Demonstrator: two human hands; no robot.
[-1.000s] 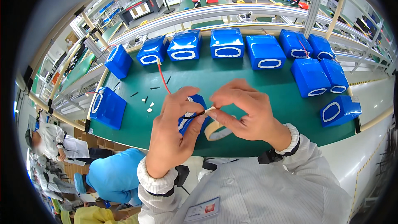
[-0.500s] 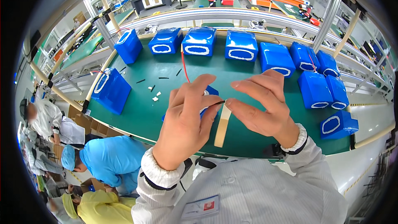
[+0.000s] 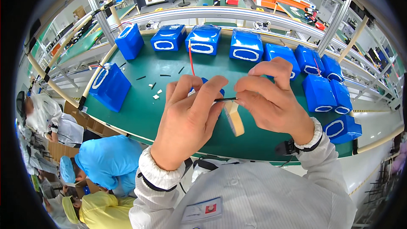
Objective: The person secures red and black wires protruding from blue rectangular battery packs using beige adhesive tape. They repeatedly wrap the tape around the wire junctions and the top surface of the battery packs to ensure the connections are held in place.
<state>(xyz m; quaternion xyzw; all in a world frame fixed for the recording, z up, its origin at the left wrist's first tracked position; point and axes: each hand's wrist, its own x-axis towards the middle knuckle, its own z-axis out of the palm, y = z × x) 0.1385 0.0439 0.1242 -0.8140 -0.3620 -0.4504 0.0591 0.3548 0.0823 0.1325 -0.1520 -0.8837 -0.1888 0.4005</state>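
Observation:
My left hand [image 3: 184, 121] and my right hand [image 3: 271, 101] face each other above the middle of the green table. Between their pinched thumbs and forefingers runs a short, thin black piece [image 3: 224, 99], like a wire end or sleeve. A tan strip resembling masking tape [image 3: 235, 121] hangs just below the right fingertips; where it is attached is hidden. Behind my left hand, one blue-wrapped battery pack [image 3: 221, 91] is mostly covered. A red wire [image 3: 191, 61] stands up beyond that hand.
Several blue battery packs [image 3: 203, 38] with white rings line the back and right of the green table [image 3: 140, 101]; another [image 3: 111, 87] stands at the left edge. Black and white scraps [image 3: 156, 96] lie left of my hands. People in blue [image 3: 110, 157] and yellow [image 3: 101, 208] are at lower left.
My hands have shifted slightly upward in view, and more of the black piece shows between them. The tan strip has swung its lower end to the right.

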